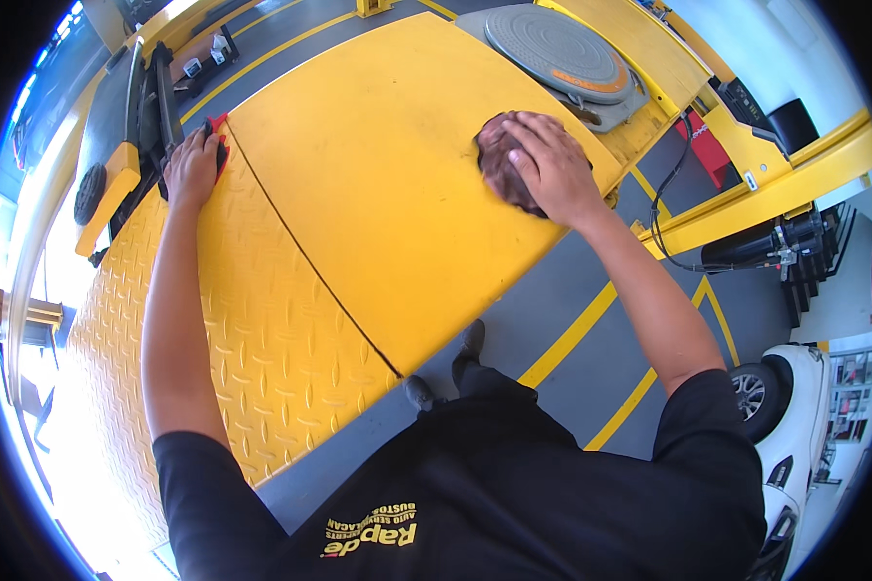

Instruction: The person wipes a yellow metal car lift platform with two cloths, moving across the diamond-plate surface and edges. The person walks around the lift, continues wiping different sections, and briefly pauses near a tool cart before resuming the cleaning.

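Observation:
My right hand [552,160] presses down on a crumpled dark brown cloth [504,169], its fingers laid over the cloth's right part. The cloth lies on the smooth yellow platform [358,145], near its right edge. On the far left, my left hand [193,172] closes over a red and black item [223,155]. Only the item's red and dark edges stick out beside the fingers, so its kind cannot be made out. That hand is by the seam between the smooth plate and the yellow diamond-tread plate [281,339], next to a black metal bar [168,97].
A round grey turntable [557,48] sits beyond the cloth. At right are a yellow beam [765,203], a black cylinder [746,254] with a hanging cable, and a red box [707,150]. A white car [794,416] stands at lower right on the grey, yellow-striped floor [562,320].

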Motion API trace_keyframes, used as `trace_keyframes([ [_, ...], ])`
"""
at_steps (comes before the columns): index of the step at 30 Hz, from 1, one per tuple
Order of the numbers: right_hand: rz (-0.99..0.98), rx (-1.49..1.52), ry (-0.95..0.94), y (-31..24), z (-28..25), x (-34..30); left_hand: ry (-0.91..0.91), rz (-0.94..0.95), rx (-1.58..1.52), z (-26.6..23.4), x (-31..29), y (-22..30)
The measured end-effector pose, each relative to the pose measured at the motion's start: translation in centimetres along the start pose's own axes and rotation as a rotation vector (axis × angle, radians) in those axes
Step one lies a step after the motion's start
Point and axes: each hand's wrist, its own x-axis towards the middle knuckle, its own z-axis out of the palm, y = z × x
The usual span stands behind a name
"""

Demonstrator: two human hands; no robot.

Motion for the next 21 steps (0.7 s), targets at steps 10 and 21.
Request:
trace_keyframes([
  [10, -0.318, 0.153, -0.219, -5.1, 6.8, 12.6, 0.062, -0.009, 0.024, -0.7, -1.6, 0.4],
  [21, -0.128, 0.109, -0.322, -7.7, 16.7, 30.0, 0.049, -0.048, 0.014, 0.3, 0.0, -0.5],
])
